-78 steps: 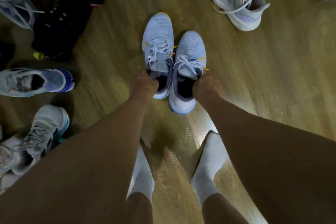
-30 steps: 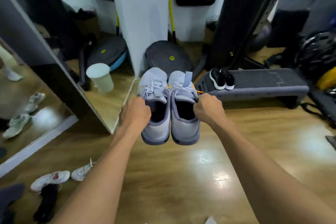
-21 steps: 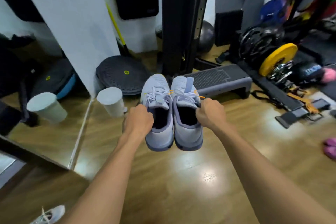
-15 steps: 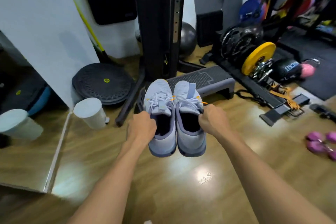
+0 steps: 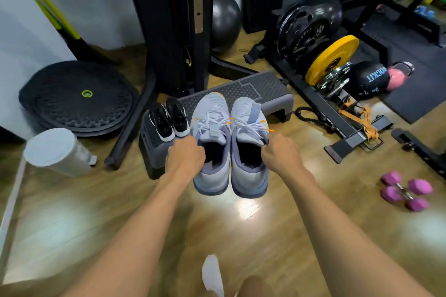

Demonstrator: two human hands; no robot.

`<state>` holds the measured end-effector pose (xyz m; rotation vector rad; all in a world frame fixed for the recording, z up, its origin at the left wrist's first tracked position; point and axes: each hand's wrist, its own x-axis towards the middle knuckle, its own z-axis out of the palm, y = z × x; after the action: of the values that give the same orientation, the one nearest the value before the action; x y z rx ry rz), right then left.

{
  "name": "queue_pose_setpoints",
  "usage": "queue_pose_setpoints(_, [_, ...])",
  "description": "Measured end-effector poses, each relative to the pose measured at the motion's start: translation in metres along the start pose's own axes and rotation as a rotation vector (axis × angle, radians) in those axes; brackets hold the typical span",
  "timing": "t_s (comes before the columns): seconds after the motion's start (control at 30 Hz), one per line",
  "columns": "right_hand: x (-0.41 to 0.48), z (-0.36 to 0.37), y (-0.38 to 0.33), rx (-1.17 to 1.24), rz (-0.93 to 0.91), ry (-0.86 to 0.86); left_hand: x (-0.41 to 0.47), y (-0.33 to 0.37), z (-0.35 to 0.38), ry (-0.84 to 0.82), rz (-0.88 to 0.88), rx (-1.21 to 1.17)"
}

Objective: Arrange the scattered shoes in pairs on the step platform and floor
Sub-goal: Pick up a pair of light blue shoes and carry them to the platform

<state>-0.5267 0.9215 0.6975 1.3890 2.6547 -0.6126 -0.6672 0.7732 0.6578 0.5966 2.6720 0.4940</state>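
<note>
Holding the two pale lavender mesh trainers side by side in the air — your left hand (image 5: 185, 157) is gripping the left trainer (image 5: 210, 144) and your right hand (image 5: 281, 155) the right trainer (image 5: 251, 149), fingers closed on the collars — above the wooden floor (image 5: 241, 236), just before the grey step platform (image 5: 275, 99) carrying small black-and-white shoes (image 5: 169, 119).

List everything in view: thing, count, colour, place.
light grey sneakers: two, held side by side in the air before the platform
step platform: one, dark grey, on the floor at centre
black sneakers: two, paired on the platform's left end
balance disc: one, black, floor at left
bin: one, white, floor at left
exercise ball: one, grey, behind the rack post
weight plate: one, yellow, right
dumbbells: two, purple, floor at right
left hand: grips the left sneaker
right hand: grips the right sneaker
</note>
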Motion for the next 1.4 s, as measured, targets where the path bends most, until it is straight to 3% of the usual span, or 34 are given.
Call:
queue_pose_setpoints(0.27, [0.163, 0.002, -0.003, 0.011, -0.021, -0.059, 0.127, 0.053, 0.019, -0.030, -0.102, -0.014])
queue_pose_setpoints(0.5, [0.310, 0.033, -0.022, -0.066, -0.072, -0.193, 0.242, 0.071, 0.060, -0.039, -0.311, -0.102])
queue_pose_setpoints(0.97, [0.553, 0.221, -0.064, -0.200, -0.141, -0.344, 0.468, 0.000, 0.208, -0.090, -0.542, -0.178])
queue_pose_setpoints(1.2, [0.618, 0.296, -0.069, -0.217, -0.163, -0.375, 0.523, -0.031, 0.265, -0.082, -0.605, -0.230])
queue_pose_setpoints(1.4, [0.615, 0.316, -0.056, -0.194, -0.169, -0.422, 0.515, -0.029, 0.289, -0.010, -0.539, -0.087])
